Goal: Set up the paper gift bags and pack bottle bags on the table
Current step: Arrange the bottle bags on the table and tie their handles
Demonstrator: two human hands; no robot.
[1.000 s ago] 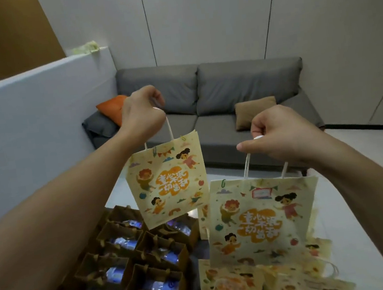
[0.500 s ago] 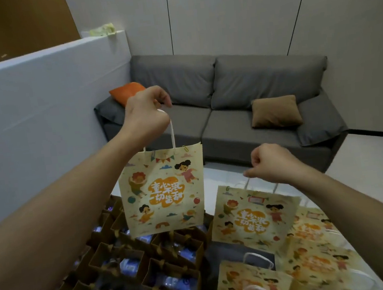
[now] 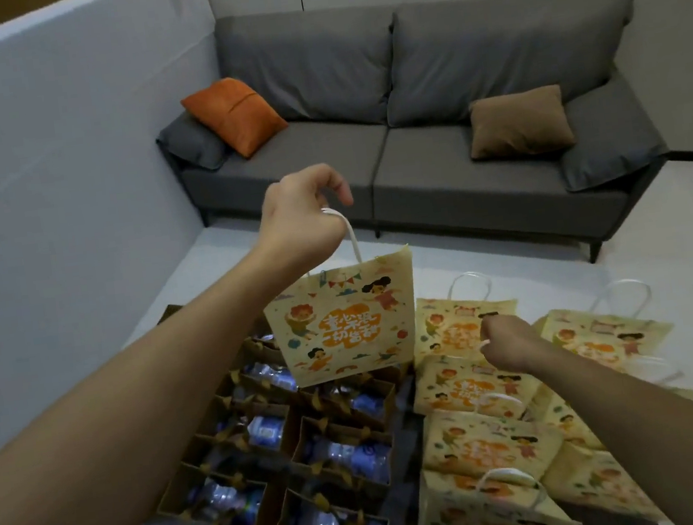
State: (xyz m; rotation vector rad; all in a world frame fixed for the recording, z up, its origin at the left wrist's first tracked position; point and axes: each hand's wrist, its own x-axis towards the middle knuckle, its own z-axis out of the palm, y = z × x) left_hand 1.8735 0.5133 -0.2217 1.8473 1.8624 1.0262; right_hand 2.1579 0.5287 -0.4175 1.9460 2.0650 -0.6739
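A pale yellow paper gift bag (image 3: 346, 327), printed with cartoon children, bunting and orange lettering, is held in the air by its white cord handle (image 3: 350, 235), around which the fingers of the left hand (image 3: 300, 220) are curled. The bag hangs flat and unopened above the far end of a block of brown bottle bags (image 3: 298, 455), which are stood upright in close rows on the left part of the surface (image 3: 405, 438); clear plastic bottles with blue labels are seen inside them, and small brown ties are seen on their rims.

To the right, more gift bags of the same print (image 3: 498, 413) are laid flat and overlapping in a loose spread, their white handles arched or folded over the paper. The right hand (image 3: 505, 345) is lowered onto this spread, its fingers curled around a white handle of a flat bag (image 3: 457, 327) lying near the far edge; which bag the handle belongs to cannot be told for certain.

Behind the surface, a grey sofa (image 3: 415, 123) is set against pale wall panels, with an orange cushion (image 3: 235, 116) at its left end and a brown cushion (image 3: 519, 123) towards its right. A white partition (image 3: 65, 187) is seen along the left side
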